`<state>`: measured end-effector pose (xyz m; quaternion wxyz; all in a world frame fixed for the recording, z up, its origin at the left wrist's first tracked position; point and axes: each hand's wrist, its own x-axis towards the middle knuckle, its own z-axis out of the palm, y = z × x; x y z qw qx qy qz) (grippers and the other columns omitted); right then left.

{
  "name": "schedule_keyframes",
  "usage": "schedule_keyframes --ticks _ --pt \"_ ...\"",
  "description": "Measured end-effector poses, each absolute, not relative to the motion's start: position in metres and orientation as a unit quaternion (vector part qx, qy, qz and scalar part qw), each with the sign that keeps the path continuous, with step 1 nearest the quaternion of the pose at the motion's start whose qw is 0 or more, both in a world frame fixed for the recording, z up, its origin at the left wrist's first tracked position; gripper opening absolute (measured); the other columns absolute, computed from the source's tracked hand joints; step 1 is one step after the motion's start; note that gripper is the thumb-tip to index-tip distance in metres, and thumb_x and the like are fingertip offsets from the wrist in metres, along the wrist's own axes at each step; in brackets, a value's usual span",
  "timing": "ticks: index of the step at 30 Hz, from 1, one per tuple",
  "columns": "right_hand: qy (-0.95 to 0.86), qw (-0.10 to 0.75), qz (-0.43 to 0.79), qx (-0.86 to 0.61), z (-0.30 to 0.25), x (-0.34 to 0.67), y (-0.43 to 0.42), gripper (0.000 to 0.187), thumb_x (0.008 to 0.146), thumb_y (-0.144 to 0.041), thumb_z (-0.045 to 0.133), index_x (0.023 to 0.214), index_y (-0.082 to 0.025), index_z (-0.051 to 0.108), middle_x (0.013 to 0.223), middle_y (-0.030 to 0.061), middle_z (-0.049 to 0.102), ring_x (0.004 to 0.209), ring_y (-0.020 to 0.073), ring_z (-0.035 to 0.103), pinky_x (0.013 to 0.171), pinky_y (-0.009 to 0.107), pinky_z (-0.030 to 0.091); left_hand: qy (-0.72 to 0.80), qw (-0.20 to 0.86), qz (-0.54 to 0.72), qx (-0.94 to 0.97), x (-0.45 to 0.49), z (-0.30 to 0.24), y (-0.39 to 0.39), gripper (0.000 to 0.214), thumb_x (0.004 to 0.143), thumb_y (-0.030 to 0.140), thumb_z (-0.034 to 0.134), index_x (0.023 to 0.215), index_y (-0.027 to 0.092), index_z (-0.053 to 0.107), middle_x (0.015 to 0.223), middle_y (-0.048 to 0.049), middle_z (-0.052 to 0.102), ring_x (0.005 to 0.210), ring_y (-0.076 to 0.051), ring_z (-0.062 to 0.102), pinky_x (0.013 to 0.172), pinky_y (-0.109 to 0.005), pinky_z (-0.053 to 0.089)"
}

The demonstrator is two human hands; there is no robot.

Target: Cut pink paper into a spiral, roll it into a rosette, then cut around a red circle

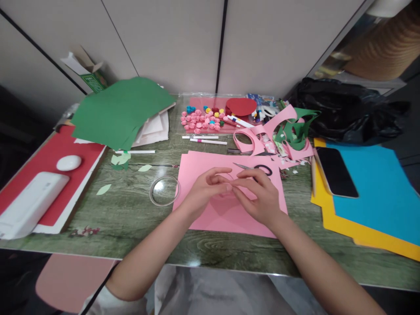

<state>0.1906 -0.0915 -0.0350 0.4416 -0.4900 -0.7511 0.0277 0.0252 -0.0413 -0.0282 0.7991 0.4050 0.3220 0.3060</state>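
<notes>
Centrally, flat rectangular pink paper sheet (206, 214): lay on the green wood-grain tabletop (131, 236), seemingly with another beneath, its visible edges uncut.
Left hand (207, 190) and right hand (264, 199): met over the middle of the sheet, fingers bent and tips close together, apparently pinching a small thin pink paper piece (225, 195); it blurred into the sheet, so its shape could not be told.
Cutting done: beyond the sheet's far right corner lay curled pink paper offcuts (285, 114) with rounded gaps, tangled with curly green paper offcuts (297, 139); left of the sheet lay pale green leaf-shaped paper cutouts (104, 189). Much cutting looked finished.
Work left: the cutouts lay loose, none visibly joined, so completion seemed some way off.
Black-handled metal scissors (251, 167): rested on the sheet's far right part, just beside the right fingers, the nearest obstacle.
Round pale tape roll (152, 195): sat at the sheet's left edge.
Beyond the sheet: small pink plastic cups (197, 124) and slim white pens (208, 141).
Right of the sheet: a black-screened phone (337, 170) lay across blue paper (377, 188) and yellow paper (370, 242), weighing both down.
</notes>
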Motion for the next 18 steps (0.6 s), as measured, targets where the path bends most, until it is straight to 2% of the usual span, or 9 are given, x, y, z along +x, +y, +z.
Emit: schedule_keyframes --ticks 3,9,12,18 --pt "-0.755 0.442 0.021 -0.483 -0.0374 0.1919 -0.0912 0.021 0.079 -0.015 0.058 0.095 -0.026 0.066 0.094 0.0063 0.058 0.085 0.0205 0.058 0.078 0.043 0.050 0.327 0.804 0.291 0.403 0.0244 -0.0290 -0.0406 0.043 0.066 0.018 0.072 0.108 0.018 0.060 0.072 0.0013 0.064 0.062 -0.009 0.057 0.066 -0.024 0.044" --pt "-0.766 0.417 0.104 -0.478 -0.0351 0.1895 -0.0900 0.032 0.086 -0.012 0.049 0.110 -0.030 0.061 0.100 0.0060 0.059 0.095 0.0207 0.057 0.081 0.041 0.050 0.332 0.799 0.296 0.404 0.0244 -0.0317 -0.0407 0.044 0.065 0.020 0.073 0.107 0.019 0.060 0.083 -0.0010 0.067 0.068 -0.010 0.060 0.068 -0.025 0.047" --pt "-0.754 0.415 0.114 -0.496 -0.0344 0.1883 -0.0900 0.029 0.086 -0.012 0.049 0.106 -0.029 0.062 0.098 0.0058 0.059 0.095 0.0207 0.057 0.081 0.040 0.049 0.346 0.788 0.295 0.415 0.0259 -0.0296 -0.0420 0.044 0.066 0.024 0.074 0.107 0.020 0.059 0.083 -0.0012 0.066 0.072 -0.012 0.062 0.069 -0.026 0.048" --pt "-0.722 0.449 0.086 -0.519 -0.0337 0.1887 -0.0897 0.015 0.082 -0.014 0.058 0.090 -0.025 0.064 0.091 0.0044 0.058 0.088 0.0198 0.058 0.077 0.037 0.050 0.357 0.769 0.287 0.445 0.0273 -0.0228 -0.0438 0.041 0.069 0.027 0.072 0.107 0.020 0.058 0.081 -0.0011 0.065 0.070 -0.012 0.061 0.057 -0.020 0.045"
